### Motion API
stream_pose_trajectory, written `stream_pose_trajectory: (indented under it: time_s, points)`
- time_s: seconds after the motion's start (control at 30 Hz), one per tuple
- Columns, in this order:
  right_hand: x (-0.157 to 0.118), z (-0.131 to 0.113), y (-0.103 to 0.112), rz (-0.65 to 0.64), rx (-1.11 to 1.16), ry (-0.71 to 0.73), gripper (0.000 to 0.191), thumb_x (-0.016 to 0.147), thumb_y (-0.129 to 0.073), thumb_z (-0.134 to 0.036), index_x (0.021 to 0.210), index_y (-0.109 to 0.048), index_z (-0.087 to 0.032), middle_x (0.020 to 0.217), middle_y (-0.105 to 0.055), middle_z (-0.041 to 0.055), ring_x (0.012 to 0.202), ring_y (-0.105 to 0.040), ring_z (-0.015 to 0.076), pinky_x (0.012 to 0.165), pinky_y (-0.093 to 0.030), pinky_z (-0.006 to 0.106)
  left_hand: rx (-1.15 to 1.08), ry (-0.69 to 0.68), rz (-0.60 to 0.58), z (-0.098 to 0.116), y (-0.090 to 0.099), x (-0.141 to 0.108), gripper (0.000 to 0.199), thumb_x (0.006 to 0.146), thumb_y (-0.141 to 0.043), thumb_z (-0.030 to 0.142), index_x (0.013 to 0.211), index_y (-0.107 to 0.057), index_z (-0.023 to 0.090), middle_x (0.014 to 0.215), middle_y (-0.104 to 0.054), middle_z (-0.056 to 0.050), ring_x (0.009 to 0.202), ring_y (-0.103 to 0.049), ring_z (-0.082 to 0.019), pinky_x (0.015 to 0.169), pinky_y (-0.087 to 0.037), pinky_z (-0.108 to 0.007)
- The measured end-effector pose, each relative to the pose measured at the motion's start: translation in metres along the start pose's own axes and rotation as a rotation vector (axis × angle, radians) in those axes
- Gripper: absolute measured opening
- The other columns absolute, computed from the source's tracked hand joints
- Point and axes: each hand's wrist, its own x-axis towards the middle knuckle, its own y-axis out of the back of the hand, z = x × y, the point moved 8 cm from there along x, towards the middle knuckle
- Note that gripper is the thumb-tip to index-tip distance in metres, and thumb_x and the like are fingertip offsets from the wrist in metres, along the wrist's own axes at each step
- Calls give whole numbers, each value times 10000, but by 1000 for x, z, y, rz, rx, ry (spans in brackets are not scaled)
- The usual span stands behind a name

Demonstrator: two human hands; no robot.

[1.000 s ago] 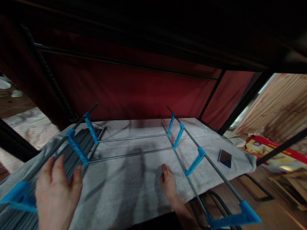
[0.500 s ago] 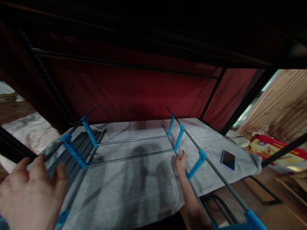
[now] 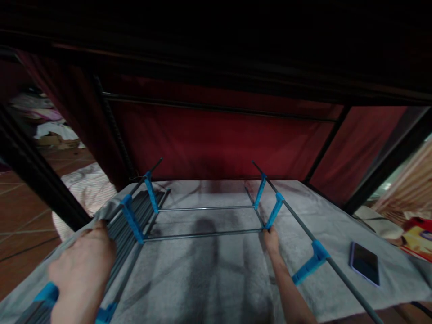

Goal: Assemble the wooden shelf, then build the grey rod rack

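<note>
The right hand (image 3: 271, 240) has moved to a blue bracket's (image 3: 274, 212) foot.

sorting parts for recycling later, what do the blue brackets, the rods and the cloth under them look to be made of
Blue brackets: probably moulded plastic, satin; one even bright colour throughout.
Grey rods: likely metal tube, smooth, perhaps coated; they are straight and slim, with a thin highlight along them.
Grey cloth: soft textile, matt, possibly fleece or towelling; it wrinkles and drapes.
</note>
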Motion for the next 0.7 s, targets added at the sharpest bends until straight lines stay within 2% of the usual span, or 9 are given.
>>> stream_pose_trajectory:
  time_s: [0.03, 0.1, 0.23, 0.4, 0.57, 0.7]
  points:
    - [1, 0, -1, -8, -8, -2, 300, 781, -440, -315, 955, -636, -169, 904, -712, 162, 902, -682, 294, 771, -510, 372, 114, 28, -47, 4, 6, -4, 435, 874, -358, 237, 1228, -603, 176, 1052, -678, -193, 900, -669, -418, 675, -500, -531]
    - [2, 1, -1, -27, -32, -9, 294, 796, -435, -348, 926, -630, -170, 880, -708, 177, 890, -682, 313, 750, -504, 384, 215, -3, -72, 18, 16, -9, 460, 916, -289, 209, 1264, -589, 182, 1088, -680, -168, 916, -681, -379, 696, -515, -466]
    - [4, 15, -5, -85, -155, -69, 344, 828, -408, -384, 979, -625, -164, 883, -711, 171, 936, -676, 313, 755, -492, 370, 245, -43, -77, 30, 21, -11, 489, 927, -264, 178, 1295, -586, 174, 1128, -675, -181, 902, -690, -364, 694, -520, -441]
    - [13, 32, -5, -86, -182, -67, 438, 842, -394, -422, 1080, -612, -127, 955, -706, 206, 997, -657, 343, 781, -490, 401, 216, -53, -54, 26, 18, -10, 532, 929, -234, 165, 1387, -502, 210, 1144, -671, -170, 878, -694, -341, 689, -513, -433]
    - [20, 47, -9, -145, -253, -53, 429, 843, -389, -490, 1008, -607, -159, 941, -706, 197, 959, -668, 352, 758, -498, 406, 234, -36, -72, 21, 16, -10, 528, 949, -194, 190, 1368, -516, 190, 1167, -659, -165, 886, -692, -337, 691, -507, -427]
    - [19, 58, -12, -129, -288, -19, 449, 861, -342, -530, 997, -589, -180, 939, -702, 206, 913, -680, 366, 724, -502, 417, 236, -7, -89, 18, 11, -11, 529, 941, -190, 169, 1365, -507, 179, 1134, -664, -162, 875, -692, -334, 677, -507, -428]
